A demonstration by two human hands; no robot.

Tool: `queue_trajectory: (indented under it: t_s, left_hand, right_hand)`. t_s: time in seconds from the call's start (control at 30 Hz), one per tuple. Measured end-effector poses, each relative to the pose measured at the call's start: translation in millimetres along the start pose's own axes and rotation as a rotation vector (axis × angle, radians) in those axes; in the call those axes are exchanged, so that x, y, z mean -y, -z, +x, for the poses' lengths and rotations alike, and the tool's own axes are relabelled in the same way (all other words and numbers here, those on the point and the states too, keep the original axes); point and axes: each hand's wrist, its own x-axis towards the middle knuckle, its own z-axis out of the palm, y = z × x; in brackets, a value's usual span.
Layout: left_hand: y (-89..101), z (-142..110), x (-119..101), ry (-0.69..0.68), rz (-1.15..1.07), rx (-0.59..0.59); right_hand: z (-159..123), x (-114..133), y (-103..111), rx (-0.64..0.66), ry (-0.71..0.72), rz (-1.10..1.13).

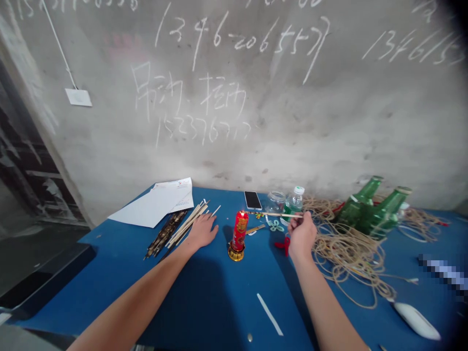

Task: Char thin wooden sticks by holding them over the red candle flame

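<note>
Scorched bamboo strips (165, 235) on left of blue table (223, 201); pale bamboo strips (188, 225) just beside left hand (202, 231), flat, fingers spread, empty. Lit red candle (240, 231) mid-table. Right hand (302, 235) pinches thin bamboo stick (278, 214), tip near flame. Tangled twine (347, 256) right.

A red candle (239, 234) blocks the way between the left hand (202, 232) and right hand (302, 235).

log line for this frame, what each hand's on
left hand: flat on blue table, beside bamboo strips | right hand: holding bamboo stick, tip near lit red candle | nearby: jute twine, green glass bottles
</note>
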Motion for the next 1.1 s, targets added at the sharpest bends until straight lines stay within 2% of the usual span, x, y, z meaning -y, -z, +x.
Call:
queue_trajectory:
  t_s: [0.73, 1.1]
  left_hand:
    - [0.9, -0.4, -0.1, -0.005, -0.024, 0.026]
    - [0.5, 0.1, -0.1, -0.008, -0.022, 0.023]
  right_hand:
    - [-10.6, 3.1, -3.0, 0.072, 0.080, -0.125]
    - [-11.0, 0.9, -3.7, 0.096, 0.092, -0.114]
